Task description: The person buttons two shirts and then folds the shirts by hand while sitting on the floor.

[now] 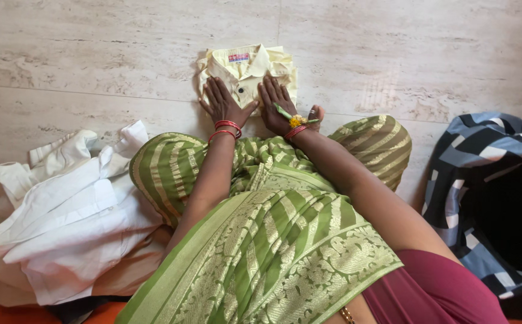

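Observation:
A pale yellow folded shirt [246, 63] with a collar and dark buttons lies on the light stone floor [93, 54] in front of me. My left hand [221, 102] presses flat on the shirt's near left part, fingers spread, red bangles at the wrist. My right hand [276, 102] lies flat on the near right part, with a red bangle and a yellow flower tie at the wrist. Neither hand grips anything. My lap is covered by green and gold striped cloth [273, 228].
A heap of white garments [69, 216] lies on the floor at my left. A bag with a blue, black and white pattern [483, 180] stands at my right, its inside dark. An orange surface [9, 312] shows at the bottom left corner.

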